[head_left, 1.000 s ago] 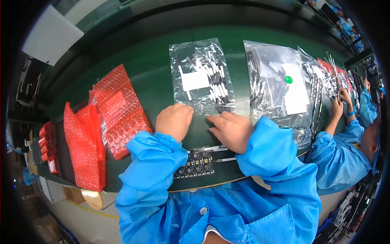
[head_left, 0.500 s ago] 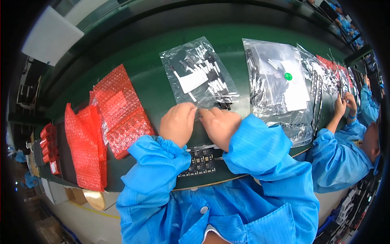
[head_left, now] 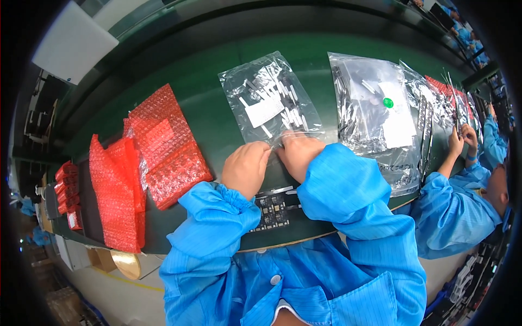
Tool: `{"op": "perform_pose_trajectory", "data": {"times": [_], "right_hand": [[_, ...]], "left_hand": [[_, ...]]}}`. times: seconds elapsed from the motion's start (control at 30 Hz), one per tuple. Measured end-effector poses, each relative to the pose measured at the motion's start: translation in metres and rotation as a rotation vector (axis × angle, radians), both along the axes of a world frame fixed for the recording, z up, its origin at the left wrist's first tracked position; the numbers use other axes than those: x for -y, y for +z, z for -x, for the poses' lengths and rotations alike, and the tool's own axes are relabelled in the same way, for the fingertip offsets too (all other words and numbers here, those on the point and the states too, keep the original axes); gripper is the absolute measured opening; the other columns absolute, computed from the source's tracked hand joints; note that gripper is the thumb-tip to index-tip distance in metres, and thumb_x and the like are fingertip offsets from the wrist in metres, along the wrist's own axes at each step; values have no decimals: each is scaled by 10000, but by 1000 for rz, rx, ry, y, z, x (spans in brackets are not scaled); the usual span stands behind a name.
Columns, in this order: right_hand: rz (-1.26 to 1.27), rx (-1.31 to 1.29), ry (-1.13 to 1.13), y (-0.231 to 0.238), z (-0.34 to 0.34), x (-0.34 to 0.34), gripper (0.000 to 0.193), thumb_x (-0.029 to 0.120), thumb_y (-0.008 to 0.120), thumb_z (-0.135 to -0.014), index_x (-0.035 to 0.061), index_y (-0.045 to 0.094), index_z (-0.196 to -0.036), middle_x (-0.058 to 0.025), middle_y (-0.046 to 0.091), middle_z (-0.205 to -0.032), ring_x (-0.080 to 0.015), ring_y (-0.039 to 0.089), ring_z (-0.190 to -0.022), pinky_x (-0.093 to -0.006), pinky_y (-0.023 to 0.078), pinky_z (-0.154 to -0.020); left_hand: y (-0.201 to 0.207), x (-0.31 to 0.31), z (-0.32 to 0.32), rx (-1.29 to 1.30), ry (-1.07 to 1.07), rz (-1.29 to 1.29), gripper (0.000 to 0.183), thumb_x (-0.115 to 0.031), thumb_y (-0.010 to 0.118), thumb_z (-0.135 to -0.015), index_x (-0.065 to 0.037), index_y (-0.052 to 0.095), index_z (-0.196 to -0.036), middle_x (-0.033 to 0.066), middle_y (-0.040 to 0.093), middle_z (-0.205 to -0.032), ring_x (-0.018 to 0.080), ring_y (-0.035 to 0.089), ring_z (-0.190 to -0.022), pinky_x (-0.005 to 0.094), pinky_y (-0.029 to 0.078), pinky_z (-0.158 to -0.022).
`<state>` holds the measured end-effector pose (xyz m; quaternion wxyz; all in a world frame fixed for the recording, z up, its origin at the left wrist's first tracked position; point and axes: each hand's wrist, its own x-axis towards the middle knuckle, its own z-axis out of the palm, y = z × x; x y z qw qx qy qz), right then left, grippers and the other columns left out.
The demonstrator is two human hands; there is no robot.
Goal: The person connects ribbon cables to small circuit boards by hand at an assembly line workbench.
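Note:
A clear plastic bag [head_left: 231, 89] lies in front of me, holding several small black and white strips and a white paper label [head_left: 264, 112]. At its near edge my left hand [head_left: 246, 167] pinches the film, thumb and fingers together. Close beside it, my right hand [head_left: 300, 155] is closed on the same edge, its fingertips over the bag's mouth and partly hidden. Between my forearms, near the table's front edge, lies a dark circuit board panel [head_left: 273, 211] with rows of small parts. Thin metallic strips lie at the panel's far side.
Red bubble-wrap bags [head_left: 117, 201] lie to the left on the green table [head_left: 206, 70]. To the right is a larger clear bag [head_left: 345, 119] with a green round sticker. Farther right a co-worker in a blue sleeve [head_left: 451, 195] handles thin strips.
My right hand has shifted slightly up and over the bag's near edge. My left hand has moved a little to the right. Some strips in the bag lie differently.

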<state>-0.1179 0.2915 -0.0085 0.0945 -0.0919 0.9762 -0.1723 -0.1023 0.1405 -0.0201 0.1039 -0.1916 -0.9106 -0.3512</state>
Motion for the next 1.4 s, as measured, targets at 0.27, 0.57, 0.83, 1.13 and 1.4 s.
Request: {"op": "perform_pose_trajectory", "data": {"times": [0.27,0.57,0.83,1.13,1.4], "right_hand": [[-35,-66,145,7,3,-5,170,173,526,-817,16,579,-858,-188,637,-831,-337,639,-748,-418,503,-646],[-63,-332,422,56,-58,-44,132,140,619,-713,82,529,-634,-80,549,-588,-255,567,-494,-371,458,-455],[170,-130,585,107,-101,-71,116,149,634,-675,76,544,-667,-38,469,-564,-189,533,-455,-326,431,-420],[298,32,467,90,-73,-67,157,212,668,-755,64,631,-791,-86,589,-702,-220,609,-625,-330,484,-544],[763,550,66,66,-59,-3,209,139,627,-843,-9,601,-988,-79,617,-846,-126,585,-738,-256,475,-658]], "left_hand": [[1,-2,-1,2,11,-19,93,-97,569,-825,-25,587,-881,133,609,-833,312,591,-787,379,464,-695],[-2,4,-2,5,113,-103,141,-160,620,-797,-47,580,-872,109,605,-813,292,590,-752,370,471,-676],[42,17,-33,1398,-26,-635,303,-333,593,-858,-31,598,-890,32,614,-741,98,572,-635,236,436,-526],[26,12,-72,1300,-51,-887,329,-228,508,-925,-2,556,-1159,78,627,-899,109,587,-701,211,472,-577],[15,5,-95,1196,-114,-907,322,-240,512,-922,22,579,-1096,92,640,-922,127,597,-705,232,483,-633]]}}
